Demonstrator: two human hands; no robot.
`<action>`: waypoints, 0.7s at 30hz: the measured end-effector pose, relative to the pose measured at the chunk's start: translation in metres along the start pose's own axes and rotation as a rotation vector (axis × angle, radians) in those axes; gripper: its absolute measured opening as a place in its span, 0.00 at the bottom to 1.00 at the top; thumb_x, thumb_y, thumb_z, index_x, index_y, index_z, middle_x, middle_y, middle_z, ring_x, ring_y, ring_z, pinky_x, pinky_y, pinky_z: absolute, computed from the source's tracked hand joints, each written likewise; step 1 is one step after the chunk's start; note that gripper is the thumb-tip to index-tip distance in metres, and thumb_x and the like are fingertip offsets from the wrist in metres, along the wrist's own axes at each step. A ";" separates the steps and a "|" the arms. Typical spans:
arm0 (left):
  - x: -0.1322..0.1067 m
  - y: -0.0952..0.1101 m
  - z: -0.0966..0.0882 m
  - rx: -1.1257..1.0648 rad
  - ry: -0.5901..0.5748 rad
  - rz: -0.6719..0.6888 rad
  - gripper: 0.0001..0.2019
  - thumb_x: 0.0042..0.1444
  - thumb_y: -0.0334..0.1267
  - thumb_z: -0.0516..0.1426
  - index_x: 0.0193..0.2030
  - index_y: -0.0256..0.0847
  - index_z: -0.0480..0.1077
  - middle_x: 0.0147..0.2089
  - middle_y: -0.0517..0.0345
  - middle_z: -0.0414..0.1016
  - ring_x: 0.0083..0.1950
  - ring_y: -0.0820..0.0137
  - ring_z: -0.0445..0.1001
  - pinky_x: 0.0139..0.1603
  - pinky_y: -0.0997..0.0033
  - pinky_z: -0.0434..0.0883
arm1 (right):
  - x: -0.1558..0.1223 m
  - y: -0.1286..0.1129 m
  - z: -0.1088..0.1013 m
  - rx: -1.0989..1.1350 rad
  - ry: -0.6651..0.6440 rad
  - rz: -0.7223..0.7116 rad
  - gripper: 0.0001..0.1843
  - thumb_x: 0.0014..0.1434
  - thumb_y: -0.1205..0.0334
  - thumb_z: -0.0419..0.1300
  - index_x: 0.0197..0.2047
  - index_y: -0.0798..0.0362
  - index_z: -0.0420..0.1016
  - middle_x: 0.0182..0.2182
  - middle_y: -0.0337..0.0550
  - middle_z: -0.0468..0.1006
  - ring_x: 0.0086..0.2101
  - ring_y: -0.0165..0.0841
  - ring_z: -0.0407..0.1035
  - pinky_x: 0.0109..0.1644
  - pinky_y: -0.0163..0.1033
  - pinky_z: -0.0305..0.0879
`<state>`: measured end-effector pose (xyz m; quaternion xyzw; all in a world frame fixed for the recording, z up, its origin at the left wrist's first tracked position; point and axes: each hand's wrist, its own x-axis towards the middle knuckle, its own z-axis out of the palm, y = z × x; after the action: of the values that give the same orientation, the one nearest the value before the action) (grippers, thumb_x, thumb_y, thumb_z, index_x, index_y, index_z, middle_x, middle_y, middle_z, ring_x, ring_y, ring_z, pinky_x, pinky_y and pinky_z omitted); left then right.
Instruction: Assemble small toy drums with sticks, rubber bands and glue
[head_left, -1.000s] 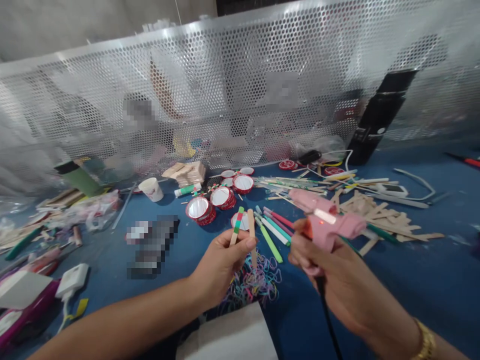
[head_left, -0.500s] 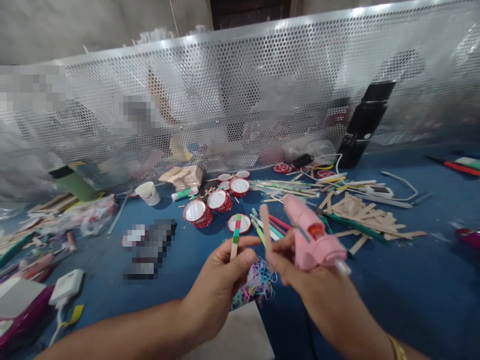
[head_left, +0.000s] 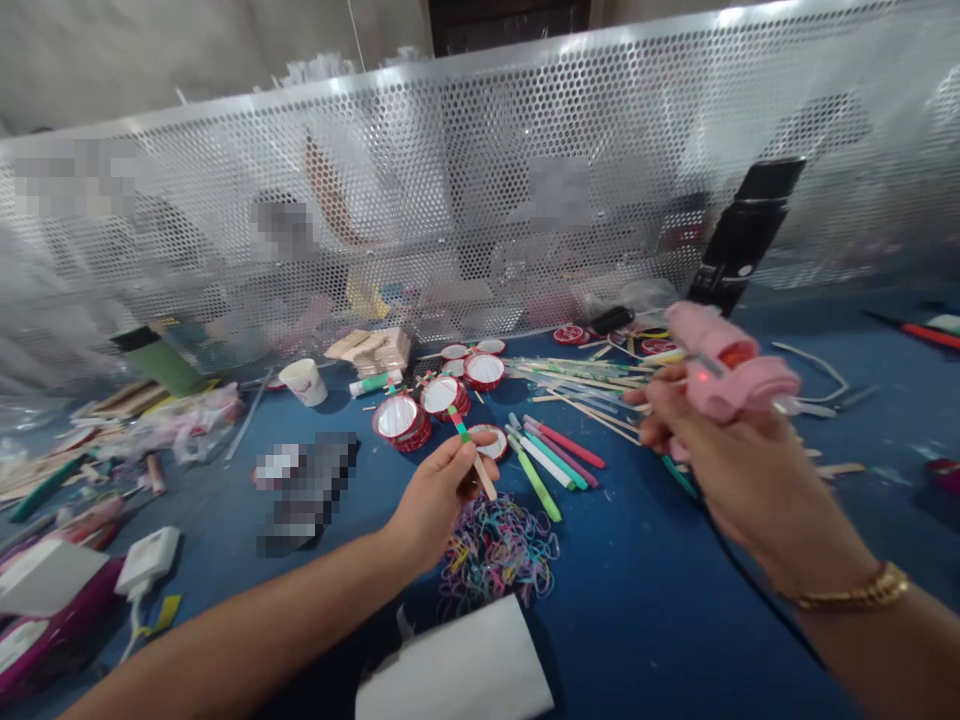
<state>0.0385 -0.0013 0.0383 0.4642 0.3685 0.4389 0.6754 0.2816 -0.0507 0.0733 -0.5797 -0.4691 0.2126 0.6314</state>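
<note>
Near the middle of the table, my left hand (head_left: 433,492) pinches a craft stick (head_left: 484,476) with green and red bands on its far half and bare wood at the near end. A pink glue gun (head_left: 724,365) is gripped in my right hand (head_left: 739,475), raised to the right, a small red light glowing on its side. Beneath and beside my left hand lies a tangle of coloured rubber bands (head_left: 502,550). Several felt-tip pens (head_left: 555,455) lie between my hands. Just beyond my left fingers is a red-rimmed round lid (head_left: 491,440), partly covered.
Red round tins (head_left: 401,425), a paper cup (head_left: 304,382) and stacked craft sticks (head_left: 375,350) stand farther back. A perforated metal screen (head_left: 480,200) closes off the table. A black bottle (head_left: 750,240) stands back right; a white box (head_left: 465,670) sits in front.
My right hand has moved right and away from my left with the glue gun. The plain stick it held no longer shows there. My left hand has tilted the banded stick.
</note>
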 end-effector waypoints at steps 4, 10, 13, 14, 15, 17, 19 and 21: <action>-0.001 -0.003 0.001 0.006 0.012 0.018 0.13 0.55 0.44 0.64 0.43 0.38 0.78 0.36 0.56 0.75 0.32 0.76 0.67 0.33 0.75 0.62 | -0.030 -0.001 0.036 0.182 -0.218 0.236 0.26 0.53 0.38 0.64 0.43 0.51 0.70 0.29 0.41 0.78 0.26 0.31 0.69 0.31 0.38 0.64; -0.007 0.000 0.007 0.009 0.042 0.047 0.15 0.51 0.47 0.67 0.39 0.38 0.79 0.33 0.58 0.74 0.32 0.76 0.68 0.34 0.76 0.68 | -0.051 0.002 0.067 0.290 -0.314 0.395 0.25 0.46 0.44 0.70 0.39 0.52 0.71 0.33 0.40 0.78 0.30 0.33 0.73 0.36 0.40 0.69; -0.009 -0.001 0.009 0.028 0.044 0.059 0.16 0.50 0.48 0.67 0.39 0.38 0.79 0.32 0.58 0.74 0.33 0.75 0.69 0.35 0.75 0.70 | -0.057 0.008 0.072 0.288 -0.400 0.349 0.19 0.49 0.47 0.69 0.34 0.52 0.71 0.29 0.38 0.76 0.31 0.32 0.71 0.39 0.41 0.69; -0.009 -0.001 0.009 0.035 0.036 0.053 0.16 0.50 0.48 0.67 0.39 0.38 0.79 0.32 0.58 0.75 0.33 0.74 0.70 0.35 0.75 0.70 | -0.058 0.010 0.073 0.288 -0.409 0.340 0.18 0.49 0.48 0.68 0.34 0.52 0.71 0.28 0.38 0.76 0.31 0.32 0.71 0.39 0.41 0.69; -0.009 -0.001 0.009 0.041 0.028 0.046 0.16 0.50 0.48 0.67 0.39 0.37 0.79 0.32 0.58 0.75 0.33 0.74 0.70 0.35 0.75 0.70 | -0.059 0.012 0.073 0.296 -0.411 0.340 0.17 0.50 0.49 0.68 0.34 0.52 0.71 0.27 0.37 0.76 0.30 0.32 0.70 0.38 0.41 0.69; -0.008 -0.001 0.007 0.039 0.014 0.041 0.16 0.50 0.48 0.67 0.40 0.37 0.79 0.32 0.57 0.75 0.33 0.74 0.70 0.35 0.75 0.70 | -0.059 0.015 0.073 0.329 -0.392 0.353 0.18 0.50 0.49 0.69 0.35 0.51 0.70 0.26 0.36 0.75 0.29 0.31 0.69 0.35 0.40 0.68; -0.005 0.001 0.006 0.019 0.012 0.070 0.15 0.51 0.46 0.67 0.41 0.38 0.79 0.34 0.57 0.76 0.34 0.74 0.71 0.35 0.76 0.69 | -0.059 0.014 0.072 0.361 -0.374 0.376 0.20 0.48 0.49 0.70 0.36 0.51 0.69 0.25 0.35 0.74 0.27 0.30 0.68 0.32 0.38 0.66; -0.003 0.003 0.004 -0.006 0.040 0.125 0.14 0.52 0.45 0.67 0.41 0.39 0.79 0.36 0.57 0.76 0.35 0.74 0.72 0.34 0.77 0.69 | -0.058 0.012 0.069 0.376 -0.355 0.406 0.22 0.46 0.48 0.71 0.35 0.51 0.68 0.24 0.34 0.73 0.25 0.29 0.67 0.30 0.37 0.65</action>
<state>0.0399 -0.0042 0.0429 0.4756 0.3508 0.4905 0.6404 0.1993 -0.0582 0.0344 -0.4887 -0.3993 0.5149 0.5802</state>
